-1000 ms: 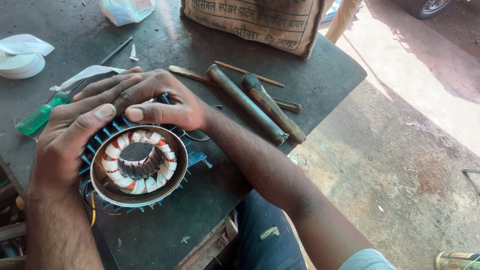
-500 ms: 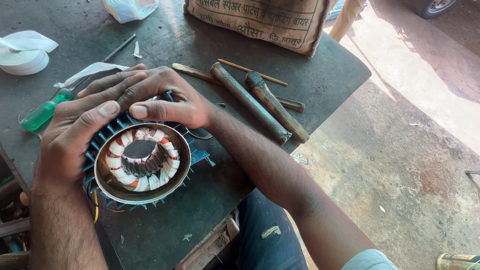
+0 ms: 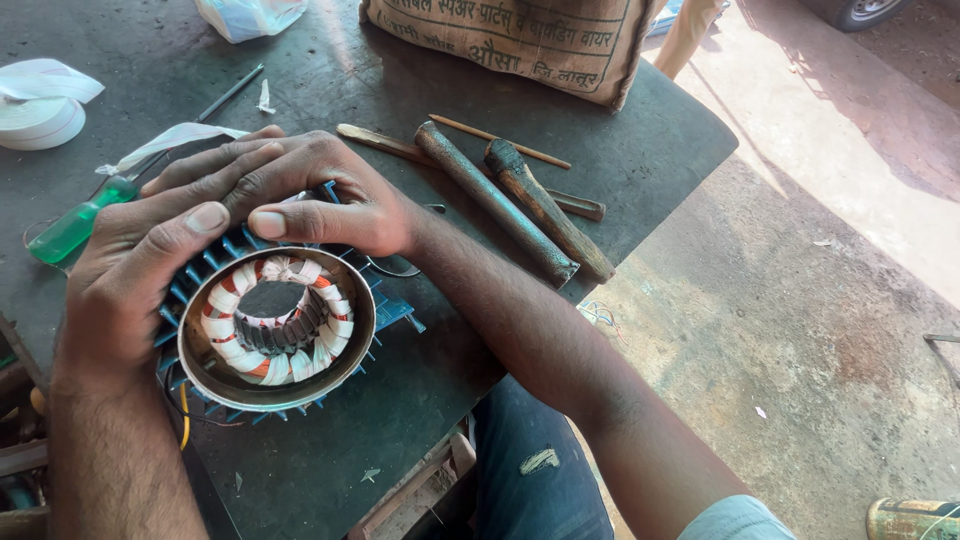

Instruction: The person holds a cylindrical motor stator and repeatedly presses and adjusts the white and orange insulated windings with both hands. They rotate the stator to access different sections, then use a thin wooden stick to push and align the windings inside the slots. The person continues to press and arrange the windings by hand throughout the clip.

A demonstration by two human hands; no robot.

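Note:
A blue finned motor housing [image 3: 385, 310] stands open end up on the dark worktable [image 3: 640, 130]. Inside its metal rim sits a ring of copper windings wrapped in white tape [image 3: 225, 330]. My left hand [image 3: 125, 285] clasps the housing's left side, thumb on the rim. My right hand [image 3: 300, 195] lies over the far side, fingers across the top of my left hand, thumb pressed at the rim.
Two worn wooden-handled tools [image 3: 520, 200] and thin sticks [image 3: 500, 135] lie to the right of the housing. A green-handled screwdriver [image 3: 70, 230], rolls of white tape [image 3: 40, 115] and a plastic bag [image 3: 250, 15] lie further back. A printed sack [image 3: 520, 40] stands at the table's far edge. The table drops off to the right.
Both hands keep hold of the housing; the right thumb and fingers have shifted slightly along the rim. The housing stays where it was.

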